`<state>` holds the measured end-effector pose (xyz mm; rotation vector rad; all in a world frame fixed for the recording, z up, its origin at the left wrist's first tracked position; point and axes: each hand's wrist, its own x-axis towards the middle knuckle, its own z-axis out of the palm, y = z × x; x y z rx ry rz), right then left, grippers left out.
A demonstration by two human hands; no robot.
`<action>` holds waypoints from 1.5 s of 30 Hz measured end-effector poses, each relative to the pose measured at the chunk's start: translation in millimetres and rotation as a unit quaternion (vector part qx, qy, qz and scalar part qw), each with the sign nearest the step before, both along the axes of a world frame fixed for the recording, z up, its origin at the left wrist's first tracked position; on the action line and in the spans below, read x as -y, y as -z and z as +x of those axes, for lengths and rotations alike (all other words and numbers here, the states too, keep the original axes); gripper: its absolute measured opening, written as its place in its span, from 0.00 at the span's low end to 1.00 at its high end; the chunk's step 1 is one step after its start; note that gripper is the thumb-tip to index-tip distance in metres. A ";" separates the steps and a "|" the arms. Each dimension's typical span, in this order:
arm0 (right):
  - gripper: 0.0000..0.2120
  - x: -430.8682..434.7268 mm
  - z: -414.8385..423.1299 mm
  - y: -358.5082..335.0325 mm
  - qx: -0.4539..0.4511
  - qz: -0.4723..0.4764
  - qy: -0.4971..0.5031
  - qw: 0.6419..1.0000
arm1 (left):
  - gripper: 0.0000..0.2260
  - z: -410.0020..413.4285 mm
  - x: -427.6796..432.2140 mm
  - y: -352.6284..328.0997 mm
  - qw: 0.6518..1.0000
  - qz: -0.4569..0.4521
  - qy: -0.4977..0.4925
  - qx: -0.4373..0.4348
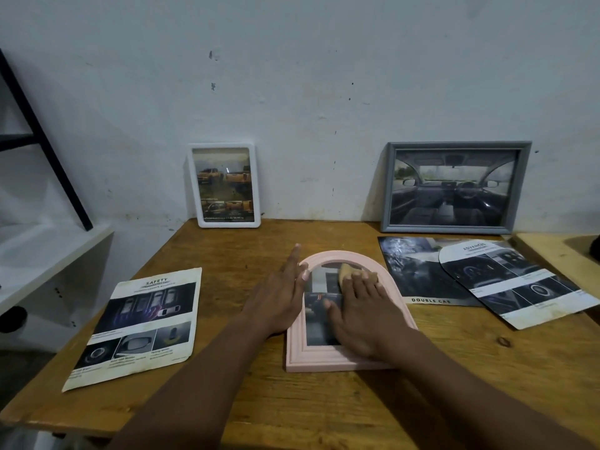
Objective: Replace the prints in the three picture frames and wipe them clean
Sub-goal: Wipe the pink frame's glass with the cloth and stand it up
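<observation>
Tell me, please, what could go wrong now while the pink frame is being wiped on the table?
1. The right hand presses the cloth on the front of the pink frame; hard pressure might scratch it.
2. The left hand only lies flat on the frame's edge, so the frame could slide on the table.
3. The loose prints lie close on the right; a wide stroke may crease them.

Table (324, 401) bare wood, knotty; pink frame (311, 358) matt, ridged; double-cab print (418, 274) glossy paper; wall (292, 76) rough, scuffed paint.
</observation>
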<state>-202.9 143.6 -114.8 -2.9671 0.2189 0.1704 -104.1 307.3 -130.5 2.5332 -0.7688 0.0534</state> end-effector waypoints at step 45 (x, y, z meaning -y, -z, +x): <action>0.12 93.4 46.8 -43.8 0.092 0.005 -0.063 0.994 | 0.33 -10.7 26.9 -5.3 0.999 0.035 -0.008 -0.002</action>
